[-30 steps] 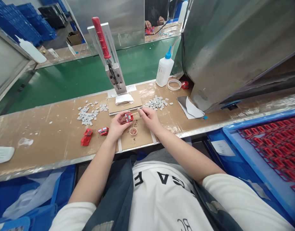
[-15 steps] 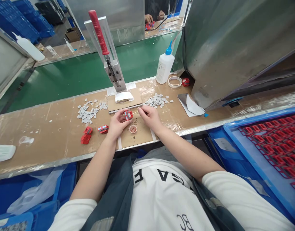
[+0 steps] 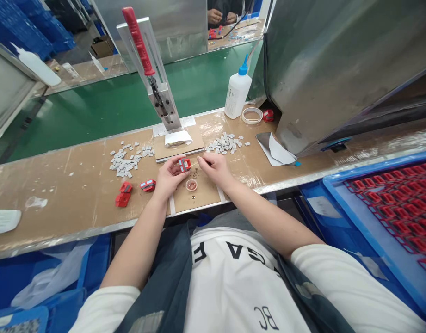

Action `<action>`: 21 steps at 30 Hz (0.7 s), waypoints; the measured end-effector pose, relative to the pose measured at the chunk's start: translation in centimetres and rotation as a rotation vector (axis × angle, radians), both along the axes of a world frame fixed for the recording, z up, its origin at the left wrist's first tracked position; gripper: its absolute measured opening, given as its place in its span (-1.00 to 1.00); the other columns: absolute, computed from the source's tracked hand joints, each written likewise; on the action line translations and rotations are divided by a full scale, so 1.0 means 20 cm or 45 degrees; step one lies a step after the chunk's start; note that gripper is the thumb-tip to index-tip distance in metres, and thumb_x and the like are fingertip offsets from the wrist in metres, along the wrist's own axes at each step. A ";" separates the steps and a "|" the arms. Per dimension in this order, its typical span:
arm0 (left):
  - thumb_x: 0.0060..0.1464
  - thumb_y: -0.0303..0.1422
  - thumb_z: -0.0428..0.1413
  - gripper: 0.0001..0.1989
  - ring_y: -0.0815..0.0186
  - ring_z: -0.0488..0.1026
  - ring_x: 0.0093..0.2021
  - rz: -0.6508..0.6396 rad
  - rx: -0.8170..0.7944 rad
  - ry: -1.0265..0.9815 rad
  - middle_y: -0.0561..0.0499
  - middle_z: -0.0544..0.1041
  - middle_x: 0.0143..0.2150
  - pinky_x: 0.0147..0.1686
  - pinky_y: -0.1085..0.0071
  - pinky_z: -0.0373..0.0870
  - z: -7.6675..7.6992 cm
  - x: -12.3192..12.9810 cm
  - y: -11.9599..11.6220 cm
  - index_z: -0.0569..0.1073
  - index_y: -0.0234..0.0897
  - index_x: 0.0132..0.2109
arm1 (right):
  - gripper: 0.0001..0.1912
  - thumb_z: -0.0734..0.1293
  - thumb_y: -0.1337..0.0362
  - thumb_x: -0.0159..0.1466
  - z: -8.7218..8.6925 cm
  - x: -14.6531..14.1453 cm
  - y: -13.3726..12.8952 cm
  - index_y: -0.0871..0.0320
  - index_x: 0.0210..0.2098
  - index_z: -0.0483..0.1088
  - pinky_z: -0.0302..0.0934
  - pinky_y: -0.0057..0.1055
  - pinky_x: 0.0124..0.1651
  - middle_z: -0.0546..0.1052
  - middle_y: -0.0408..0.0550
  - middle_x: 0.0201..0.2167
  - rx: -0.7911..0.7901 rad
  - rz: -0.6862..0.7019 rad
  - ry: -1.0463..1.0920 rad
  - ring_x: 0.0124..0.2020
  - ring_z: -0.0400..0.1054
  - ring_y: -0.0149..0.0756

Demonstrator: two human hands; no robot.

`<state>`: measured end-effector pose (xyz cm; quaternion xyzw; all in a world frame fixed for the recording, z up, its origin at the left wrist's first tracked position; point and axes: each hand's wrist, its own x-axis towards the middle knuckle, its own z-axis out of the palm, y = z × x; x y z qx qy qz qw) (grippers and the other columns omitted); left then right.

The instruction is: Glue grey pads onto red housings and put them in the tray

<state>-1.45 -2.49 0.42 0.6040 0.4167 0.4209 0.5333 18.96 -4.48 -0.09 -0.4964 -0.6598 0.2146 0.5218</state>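
Note:
Between its thumb and fingers, my left hand (image 3: 169,178) holds a small red toy vehicle (image 3: 184,164) with grey and light-blue parts. My right hand (image 3: 213,165) pinches a thin pale stick (image 3: 194,164), its tip at or close to the vehicle's right side; contact cannot be made out. Just below the hands stands a small round cup (image 3: 191,185) with reddish-brown contents. Another red toy vehicle (image 3: 148,185) lies left of my left hand, with more red pieces (image 3: 123,194) beyond it. Small grey tiles lie in a left pile (image 3: 125,162) and a right pile (image 3: 224,144).
A red-handled toggle press (image 3: 160,97) stands behind my hands. To its right are a white bottle (image 3: 238,92), a tape ring (image 3: 252,115) and a metal housing (image 3: 324,69). A blue crate (image 3: 341,208) of red parts sits at right. Across the green belt (image 3: 105,101), another person's hands show.
The view has shifted slightly. My hands keep nearly the same pose, holding the toy vehicle and the stick. The other person's hands have lifted off the red pieces.

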 end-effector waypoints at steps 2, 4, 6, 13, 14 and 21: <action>-0.08 -0.26 0.50 -0.33 0.17 0.65 -0.03 0.005 -0.003 0.003 -0.14 0.65 0.10 0.07 0.20 0.60 0.00 0.00 0.00 0.52 -0.26 0.18 | -0.49 0.22 0.06 0.46 0.00 0.00 0.00 0.08 -0.54 -0.02 -0.11 -0.35 -0.33 0.07 -0.25 -0.59 0.008 0.034 0.007 -0.49 0.00 -0.40; -0.08 -0.26 0.50 -0.33 0.17 0.65 -0.03 0.007 -0.006 0.008 -0.14 0.66 0.08 0.07 0.22 0.60 0.00 0.00 0.00 0.52 -0.26 0.19 | -0.48 0.20 0.04 0.48 0.00 0.00 0.01 0.07 -0.54 -0.03 -0.11 -0.35 -0.33 0.07 -0.25 -0.59 0.006 0.075 0.016 -0.50 0.00 -0.40; -0.08 -0.26 0.49 -0.33 0.17 0.65 -0.03 0.008 -0.001 0.018 -0.13 0.67 0.05 0.05 0.23 0.61 0.00 0.00 0.00 0.52 -0.26 0.18 | -0.47 0.19 0.02 0.49 0.00 0.00 0.01 0.07 -0.54 -0.03 -0.10 -0.35 -0.33 0.07 -0.25 -0.58 0.002 0.101 0.032 -0.49 0.00 -0.40; -0.09 -0.26 0.49 -0.33 0.15 0.66 -0.05 -0.012 0.015 0.060 -0.13 0.68 0.02 0.00 0.23 0.62 0.00 0.01 0.00 0.54 -0.27 0.18 | -0.50 0.20 0.02 0.50 0.00 0.00 0.03 0.08 -0.51 0.05 -0.03 -0.37 -0.29 0.14 -0.24 -0.55 0.014 0.095 0.166 -0.46 0.08 -0.40; -0.09 -0.26 0.49 -0.33 0.15 0.66 -0.05 -0.013 0.017 0.062 -0.13 0.68 0.04 0.00 0.24 0.61 0.00 0.01 0.00 0.54 -0.26 0.17 | -0.50 0.19 0.01 0.50 0.00 0.00 0.03 0.08 -0.51 0.07 -0.02 -0.37 -0.28 0.15 -0.24 -0.55 0.010 0.091 0.172 -0.45 0.09 -0.39; -0.09 -0.26 0.50 -0.33 0.14 0.66 -0.05 -0.034 0.015 0.079 -0.13 0.68 0.04 0.02 0.20 0.61 0.01 0.00 -0.01 0.55 -0.25 0.18 | -0.46 0.18 -0.07 0.51 0.00 0.01 0.02 0.08 -0.51 0.04 -0.05 -0.37 -0.29 0.12 -0.24 -0.54 -0.026 -0.001 0.169 -0.45 0.06 -0.40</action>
